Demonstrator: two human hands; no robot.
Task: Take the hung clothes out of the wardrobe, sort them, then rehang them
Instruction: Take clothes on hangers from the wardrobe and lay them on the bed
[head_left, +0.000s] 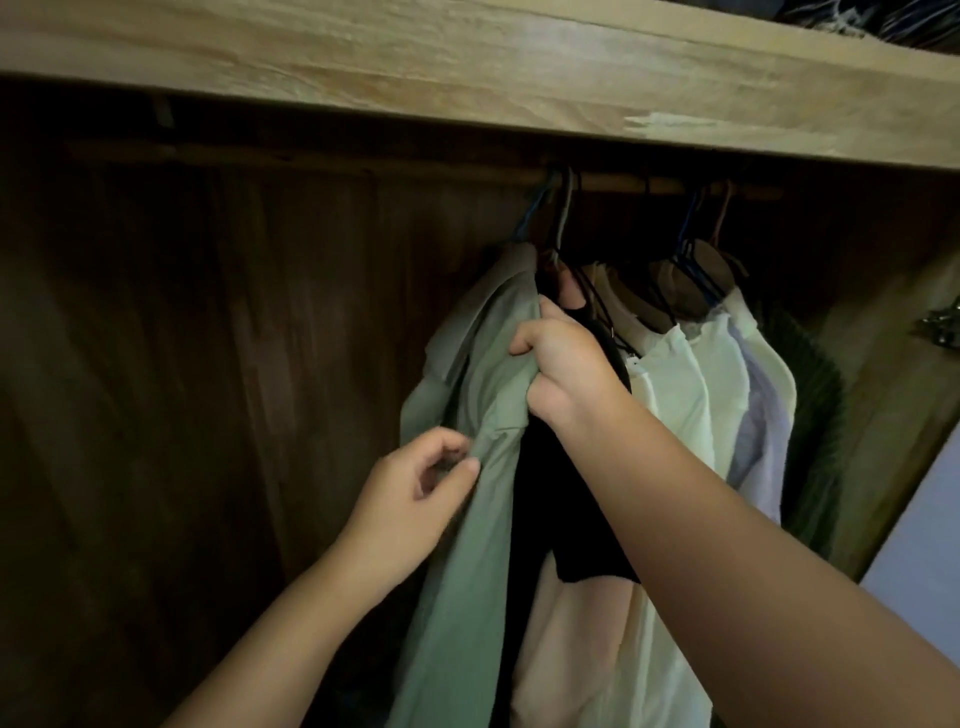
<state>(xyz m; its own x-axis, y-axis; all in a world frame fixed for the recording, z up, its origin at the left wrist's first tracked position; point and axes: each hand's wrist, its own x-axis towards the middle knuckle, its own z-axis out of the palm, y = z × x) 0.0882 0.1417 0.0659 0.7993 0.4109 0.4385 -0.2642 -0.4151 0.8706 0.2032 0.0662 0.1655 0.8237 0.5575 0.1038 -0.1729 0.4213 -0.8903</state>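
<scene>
We're seeing the right hand (563, 364) gripping the green garment (467, 519) near its shoulder, fingers curled round the fabric. The left hand (415, 493) is pinching its front edge. Clothes are hanging bunched along the rod (649, 185)'s right; the wardrobe's left half is showing bare back panel (234, 338).

Two bare forearms reach up from the bottom edge, with no sleeve on either as far as they show. The left hand (410, 499) and the right hand (563, 374) are bare too: no ring, watch, bracelet or glove on them. The nails are short and unpainted. The right forearm looks broader, being nearer the camera; the dim light softens finer detail.
</scene>
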